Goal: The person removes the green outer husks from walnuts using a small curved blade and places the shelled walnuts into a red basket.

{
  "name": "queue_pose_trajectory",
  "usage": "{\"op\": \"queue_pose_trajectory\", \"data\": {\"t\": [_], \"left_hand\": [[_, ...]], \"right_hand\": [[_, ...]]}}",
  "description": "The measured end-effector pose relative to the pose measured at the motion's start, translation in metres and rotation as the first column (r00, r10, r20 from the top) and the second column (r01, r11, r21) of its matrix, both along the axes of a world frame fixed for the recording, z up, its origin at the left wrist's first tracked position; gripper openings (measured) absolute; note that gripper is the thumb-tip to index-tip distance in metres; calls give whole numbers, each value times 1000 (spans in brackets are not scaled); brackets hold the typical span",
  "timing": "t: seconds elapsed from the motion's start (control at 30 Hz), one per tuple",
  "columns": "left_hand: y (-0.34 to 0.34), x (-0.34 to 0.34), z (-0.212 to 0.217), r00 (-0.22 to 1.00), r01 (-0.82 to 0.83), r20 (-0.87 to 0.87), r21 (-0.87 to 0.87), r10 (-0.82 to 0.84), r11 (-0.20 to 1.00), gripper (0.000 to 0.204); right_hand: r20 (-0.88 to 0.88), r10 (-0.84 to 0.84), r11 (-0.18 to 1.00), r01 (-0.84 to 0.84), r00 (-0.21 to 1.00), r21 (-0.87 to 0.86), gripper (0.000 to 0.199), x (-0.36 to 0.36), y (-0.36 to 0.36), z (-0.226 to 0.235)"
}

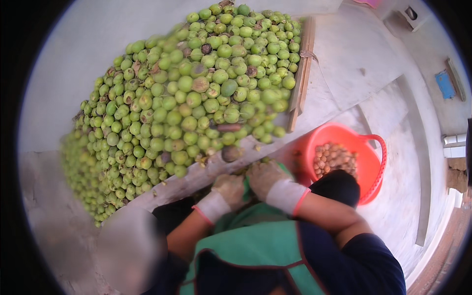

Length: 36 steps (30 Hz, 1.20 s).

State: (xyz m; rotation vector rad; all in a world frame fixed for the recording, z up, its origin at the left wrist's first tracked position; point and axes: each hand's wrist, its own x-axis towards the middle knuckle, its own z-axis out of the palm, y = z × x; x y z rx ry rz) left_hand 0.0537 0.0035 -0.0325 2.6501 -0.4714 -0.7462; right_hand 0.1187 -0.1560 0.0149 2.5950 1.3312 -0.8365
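Apparently a small, hard, light fruit (250,173), best pinched round its middle, is clutched between the gloved left hand (230,190) and right hand (264,177), both curled shut.

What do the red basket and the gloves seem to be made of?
Red basket: probably plastic, smooth, evenly coloured, with a moulded rim and handle. Gloves on the left hand and right hand: apparently knitted fabric, matte, soiled, with pale ribbed cuffs.

This looks like a farm yard or a work shed for cleaning nuts. A big heap of green fruits (196,93) lies on a grey concrete floor (354,59). A red basket (366,162) holds brown nuts (334,160).
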Motion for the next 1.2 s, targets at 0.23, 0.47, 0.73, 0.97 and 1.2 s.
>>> {"op": "queue_pose_trajectory", "data": {"t": [0.23,0.47,0.73,0.97,1.2], "left_hand": [[8,16,-7,999,28,37,-12,-27,1000,43],[16,22,-18,996,-40,75,-75,46,996,35],[52,71,60,751,-357,366,-475,550,804,34],[64,56,76,721,-334,391,-527,572,782,34],[78,48,101,657,-407,288,-642,697,650,42]], "right_hand": [[-48,-3,1000,2,999,-14,30,16,9,-7],[-30,11,993,-8,999,117,37,33,15,-13],[141,-636,635,411,758,654,48,207,64,35],[409,-527,847,501,745,180,62,280,148,22],[214,-745,660,652,632,374,67,291,129,23]]}}
